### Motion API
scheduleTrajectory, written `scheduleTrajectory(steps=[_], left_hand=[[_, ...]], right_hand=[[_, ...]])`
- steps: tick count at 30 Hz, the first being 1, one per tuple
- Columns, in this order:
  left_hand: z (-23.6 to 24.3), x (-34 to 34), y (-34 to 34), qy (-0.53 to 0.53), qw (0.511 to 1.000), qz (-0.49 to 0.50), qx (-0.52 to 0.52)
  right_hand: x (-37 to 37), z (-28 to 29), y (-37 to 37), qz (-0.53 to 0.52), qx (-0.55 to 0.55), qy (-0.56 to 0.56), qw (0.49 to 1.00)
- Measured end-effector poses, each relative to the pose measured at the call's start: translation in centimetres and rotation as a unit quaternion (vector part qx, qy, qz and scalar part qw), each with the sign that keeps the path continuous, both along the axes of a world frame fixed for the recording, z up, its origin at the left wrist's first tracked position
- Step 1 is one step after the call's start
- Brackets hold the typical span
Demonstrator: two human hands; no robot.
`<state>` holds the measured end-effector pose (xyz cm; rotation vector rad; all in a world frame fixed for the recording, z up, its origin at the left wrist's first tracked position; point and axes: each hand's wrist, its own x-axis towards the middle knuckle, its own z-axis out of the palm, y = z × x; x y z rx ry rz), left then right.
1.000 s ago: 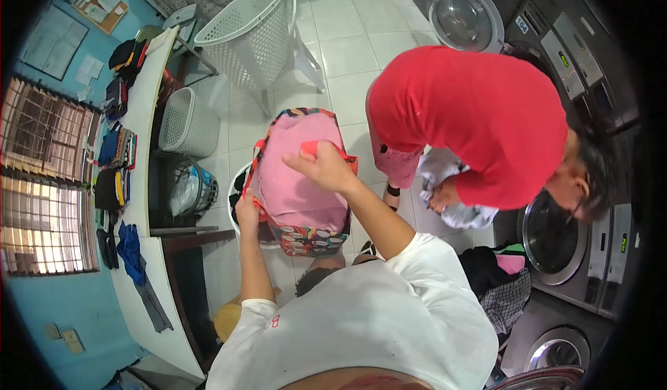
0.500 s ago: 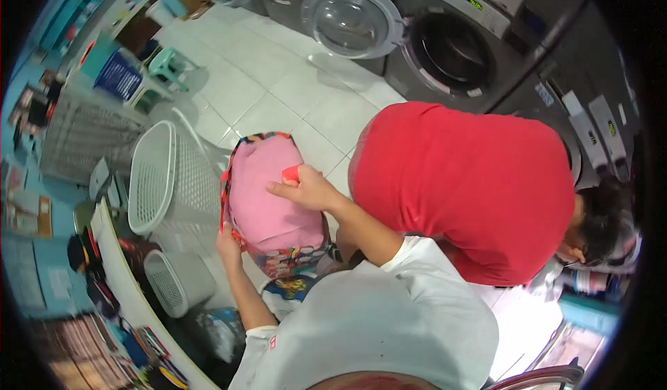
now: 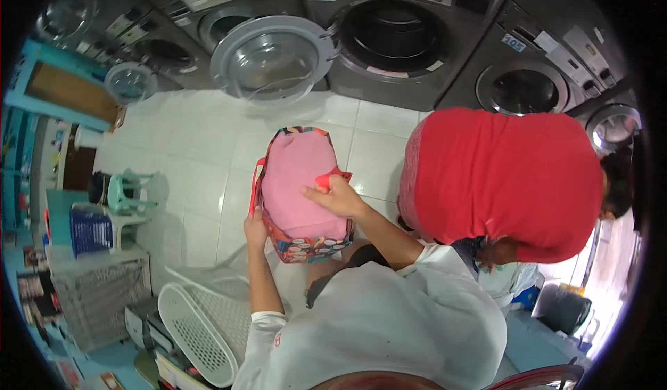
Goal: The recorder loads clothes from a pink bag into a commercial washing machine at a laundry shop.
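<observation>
A patterned bag (image 3: 306,249) with red handles and pink fabric (image 3: 295,167) filling its top is held up in front of my body. My left hand (image 3: 255,226) is closed on the handle at the bag's left side. My right hand (image 3: 335,197) grips the red handle at the right side, its thumb lying over the pink fabric. To my right a person in a red top (image 3: 500,174) is bent over, a hand (image 3: 497,254) low by some pale cloth (image 3: 514,279).
Grey washing machines (image 3: 448,28) line the wall ahead, one with its round glass door (image 3: 274,60) swung open above the tiled floor (image 3: 375,153). A white basket (image 3: 198,327) stands at my lower left. A green stool (image 3: 121,188) and chairs stand farther left.
My body and view have turned right toward the machines with the bag, so the baskets and table have shifted down-left. Both hands still hold the bag. The person in red remains bent over.
</observation>
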<state>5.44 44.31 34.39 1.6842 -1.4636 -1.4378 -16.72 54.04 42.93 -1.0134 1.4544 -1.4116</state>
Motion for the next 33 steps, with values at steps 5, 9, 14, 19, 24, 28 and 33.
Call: scheduleTrajectory(steps=[5, 9, 14, 19, 24, 28, 33], left_hand=[[-2.4, -11.5, -10.3, -0.022, 0.990, -0.134, 0.028], [-6.0, -21.4, -16.6, -0.041, 0.962, -0.267, 0.028], [-11.8, -32.8, -21.9, -0.069, 0.922, -0.378, 0.058], [-25.8, -39.0, -25.1, -0.075, 0.892, -0.443, 0.050], [-41.6, -43.6, -27.0, -0.256, 0.759, -0.596, 0.061], [-45.6, -47.8, -25.0, -0.357, 0.592, -0.715, -0.104], [-42.9, -52.7, -21.1, -0.039, 0.671, -0.692, -0.264]], right_hand=[[-8.2, -3.4, -5.9, -0.143, 0.032, -0.011, 0.989], [-14.8, -6.0, -9.6, -0.235, 0.021, 0.005, 0.972], [-22.6, -11.5, -13.1, -0.389, 0.106, 0.002, 0.915], [-28.7, -17.3, -12.9, -0.440, 0.202, -0.064, 0.872], [-35.6, -32.0, -12.2, -0.503, 0.246, -0.086, 0.824], [-36.3, -44.4, -10.2, -0.514, 0.299, -0.075, 0.800], [-37.7, -48.1, -6.7, -0.596, 0.164, -0.007, 0.786]])
